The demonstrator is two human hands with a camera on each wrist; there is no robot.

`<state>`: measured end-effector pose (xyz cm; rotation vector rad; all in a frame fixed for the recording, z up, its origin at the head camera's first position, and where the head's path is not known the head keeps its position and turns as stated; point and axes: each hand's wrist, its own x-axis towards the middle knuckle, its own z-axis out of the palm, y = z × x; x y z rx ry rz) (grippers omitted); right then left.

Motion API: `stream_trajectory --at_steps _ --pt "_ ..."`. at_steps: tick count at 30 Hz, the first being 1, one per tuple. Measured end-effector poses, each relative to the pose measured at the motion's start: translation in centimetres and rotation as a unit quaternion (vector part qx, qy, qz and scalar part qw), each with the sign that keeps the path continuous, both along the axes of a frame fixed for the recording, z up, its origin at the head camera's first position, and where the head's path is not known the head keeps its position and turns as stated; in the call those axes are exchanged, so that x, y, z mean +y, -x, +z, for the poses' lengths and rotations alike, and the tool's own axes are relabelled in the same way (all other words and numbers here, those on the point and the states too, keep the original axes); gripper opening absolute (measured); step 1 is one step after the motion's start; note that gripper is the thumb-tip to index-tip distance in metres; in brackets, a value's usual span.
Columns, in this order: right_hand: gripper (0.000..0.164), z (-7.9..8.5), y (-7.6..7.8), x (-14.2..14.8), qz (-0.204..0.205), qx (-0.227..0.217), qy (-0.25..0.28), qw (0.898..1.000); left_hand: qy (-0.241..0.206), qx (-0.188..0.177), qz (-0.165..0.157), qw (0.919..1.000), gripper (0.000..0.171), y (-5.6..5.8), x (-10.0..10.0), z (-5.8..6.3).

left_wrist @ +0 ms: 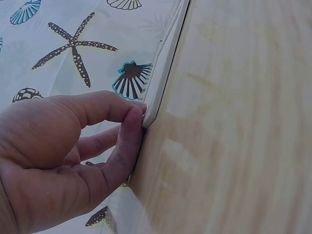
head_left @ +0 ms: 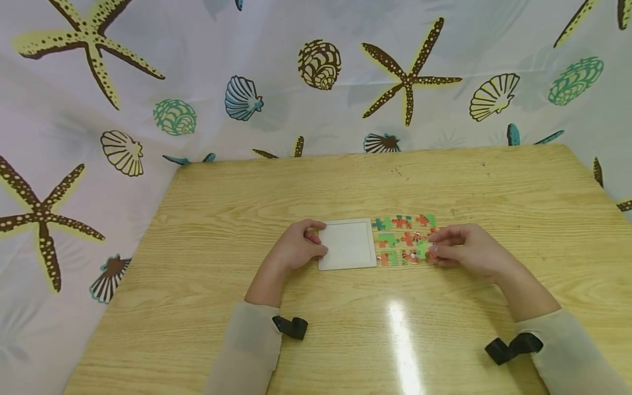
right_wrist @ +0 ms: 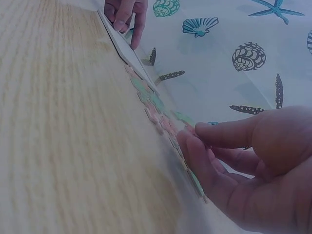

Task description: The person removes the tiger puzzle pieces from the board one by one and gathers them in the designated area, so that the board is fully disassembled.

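Observation:
A white puzzle tray [head_left: 348, 244] with a thin raised border lies flat on the table. My left hand [head_left: 298, 244] holds its left edge, thumb and fingertips at the rim; the left wrist view shows them close together at the tray's corner [left_wrist: 152, 113]. Right of the tray lie several jigsaw pieces [head_left: 387, 240] in loose rows, printed green, orange and red. My right hand [head_left: 469, 249] is at the right end of these rows. Its thumb and fingers pinch a puzzle piece [head_left: 430, 254], mostly hidden by the fingertips. In the right wrist view other pieces [right_wrist: 155, 103] run toward the tray.
The wood-grain table [head_left: 345, 329] reaches to a white cloth [head_left: 276, 49] printed with starfish and shells, at the back and sides. A black wrist mount [head_left: 291, 327] sits on the left sleeve, another black mount [head_left: 513, 346] on the right.

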<state>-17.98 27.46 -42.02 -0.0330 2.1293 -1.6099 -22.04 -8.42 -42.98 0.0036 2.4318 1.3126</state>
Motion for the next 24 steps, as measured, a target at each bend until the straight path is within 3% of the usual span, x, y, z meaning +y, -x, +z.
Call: stream_trajectory --at_steps 15,24 --pt "0.032 0.36 -0.15 0.37 -0.021 0.002 -0.06 0.998 -0.003 -0.007 0.0 1.0 0.05 0.16 0.21 0.02" --pt "0.034 0.01 0.07 0.46 -0.032 -0.009 -0.059 0.998 -0.005 -0.008 0.0 1.0 0.049 0.29 0.13 0.07"
